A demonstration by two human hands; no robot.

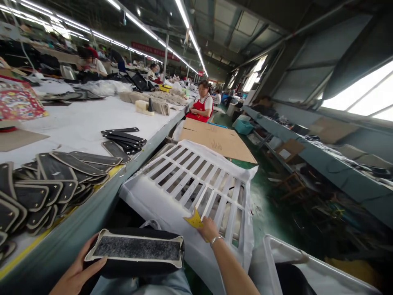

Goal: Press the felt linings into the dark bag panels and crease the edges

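Observation:
My left hand (81, 268) is closed on the left end of a black bag body (153, 268) held over my lap. A dark, speckled rectangular panel (138, 248) with pale edging faces up on it, and my thumb presses near its lower edge. My right hand (209, 229) pinches a thin yellow piece (194, 219) with pointed corners; its exact kind is unclear. That hand is over the near edge of a white slatted rack (181, 196) wrapped in white sheet material, apart from the bag body.
Dark strap-like pieces with pale edges (61, 174) are heaped on the white table (76, 127) at left, with narrower black strips (124, 139) beyond. Flat cardboard (217, 141) lies past the rack. A co-worker in a red apron (202, 108) sits farther back. A white bin (319, 266) stands at right.

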